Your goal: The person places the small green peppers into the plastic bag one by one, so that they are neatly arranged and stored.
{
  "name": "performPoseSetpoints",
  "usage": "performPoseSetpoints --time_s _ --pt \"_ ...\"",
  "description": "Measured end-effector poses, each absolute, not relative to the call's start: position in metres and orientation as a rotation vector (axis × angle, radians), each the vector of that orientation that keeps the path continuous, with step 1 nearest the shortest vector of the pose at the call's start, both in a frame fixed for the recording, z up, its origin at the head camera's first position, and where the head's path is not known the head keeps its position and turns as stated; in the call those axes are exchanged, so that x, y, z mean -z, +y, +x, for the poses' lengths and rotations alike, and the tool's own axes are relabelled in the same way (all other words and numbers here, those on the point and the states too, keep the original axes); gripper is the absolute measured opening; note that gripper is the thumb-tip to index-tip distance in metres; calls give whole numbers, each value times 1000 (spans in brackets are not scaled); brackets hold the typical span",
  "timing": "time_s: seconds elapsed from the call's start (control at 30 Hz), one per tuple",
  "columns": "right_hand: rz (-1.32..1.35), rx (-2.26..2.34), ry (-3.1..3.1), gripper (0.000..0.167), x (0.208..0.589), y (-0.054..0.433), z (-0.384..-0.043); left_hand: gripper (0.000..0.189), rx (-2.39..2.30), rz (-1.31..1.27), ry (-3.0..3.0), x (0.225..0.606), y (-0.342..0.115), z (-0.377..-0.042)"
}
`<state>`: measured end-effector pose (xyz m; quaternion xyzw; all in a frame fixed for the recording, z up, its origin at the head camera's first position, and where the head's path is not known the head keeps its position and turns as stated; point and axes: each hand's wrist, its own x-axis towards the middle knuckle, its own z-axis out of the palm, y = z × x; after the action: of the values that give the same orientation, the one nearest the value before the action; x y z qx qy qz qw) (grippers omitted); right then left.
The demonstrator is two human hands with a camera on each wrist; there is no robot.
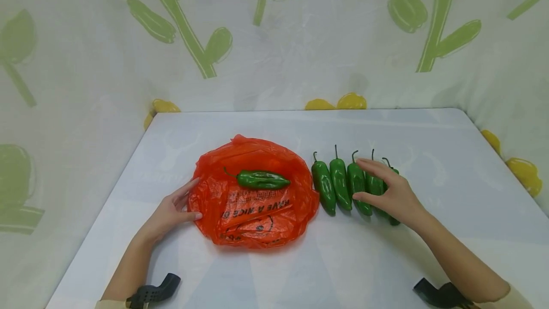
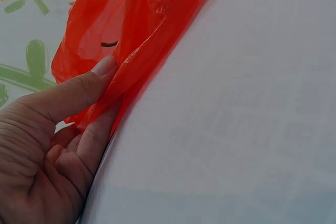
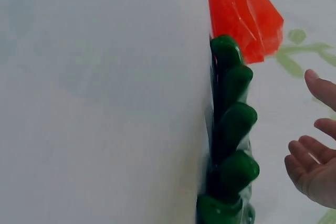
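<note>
A red plastic bag (image 1: pixel 257 232) with black print lies spread on the table, its rim standing up around a green chili pepper (image 1: pixel 262 180). At the bag's left edge, my left hand (image 1: pixel 171 213) pinches the plastic. In the left wrist view the thumb (image 2: pixel 102 67) lies on the red film, with fingers behind it. My right hand (image 1: pixel 392 192) hovers over the right end of a row of several green chili peppers (image 1: pixel 323 187), thumb and fingers apart and holding nothing. That hand partly hides the rightmost peppers. Seen from the right wrist, the row's tips (image 3: pixel 237 121) face the camera.
The white table (image 1: pixel 266 280) has its back edge and sides against cloth or wall (image 1: pixel 326 46) printed with green leaves and yellow flowers. A black wrist device (image 1: pixel 156 292) sits on the left forearm, another (image 1: pixel 442 294) on the right.
</note>
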<state>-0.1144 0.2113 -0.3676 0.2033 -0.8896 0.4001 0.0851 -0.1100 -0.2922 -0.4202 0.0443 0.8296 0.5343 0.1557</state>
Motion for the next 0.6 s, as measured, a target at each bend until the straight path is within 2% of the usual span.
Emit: performPoseSetpoints --time_s 0.27,0.6 --pt "369 -1220 -2783 74 368 236 -107 83 -1538 130 2366 420 -294 -109" --pt "240 -1203 -2810 76 381 261 -109 84 -1536 129 2370 421 -293 -111"
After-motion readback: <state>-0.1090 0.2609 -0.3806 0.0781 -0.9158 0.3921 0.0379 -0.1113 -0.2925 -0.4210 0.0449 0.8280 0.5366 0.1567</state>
